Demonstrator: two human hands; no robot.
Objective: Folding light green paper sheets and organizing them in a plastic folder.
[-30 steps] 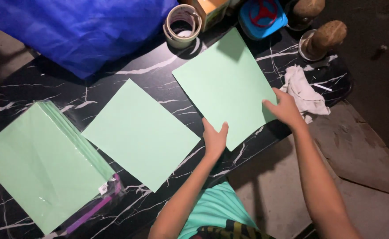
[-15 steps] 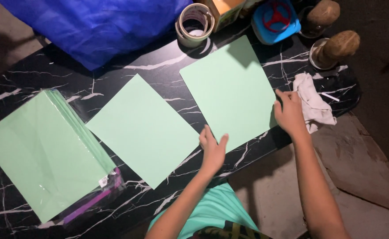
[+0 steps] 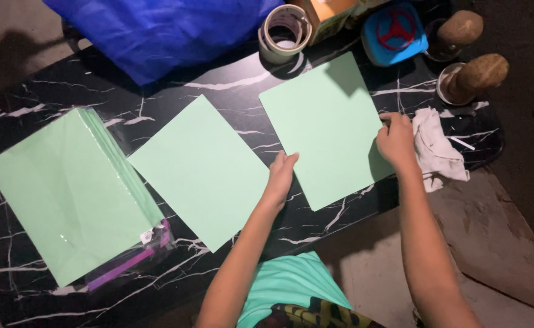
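Black marble-pattern tabletop (image 3: 340,225) carries everything, and the light is dim. One green sheet (image 3: 327,127) lies flat between the two hands, probably so that both can press it and keep it from sliding. The left hand (image 3: 281,173) rests at the sheet's near left edge, fingers straight and together, palm down; it grips nothing, only touches the edge. The right hand (image 3: 396,140) sits on the right edge, fingers curled a little onto the paper; whether it pinches the edge I cannot tell. Both forearms reach forward from the body, the left one slanted inward.

Left of the left hand lies a second sheet (image 3: 200,170), and further left a wrapped paper pack (image 3: 66,188). Just right of the right hand is a white cloth (image 3: 440,152). Beyond the hands stand a tape roll (image 3: 284,33) and a blue bag (image 3: 157,30).
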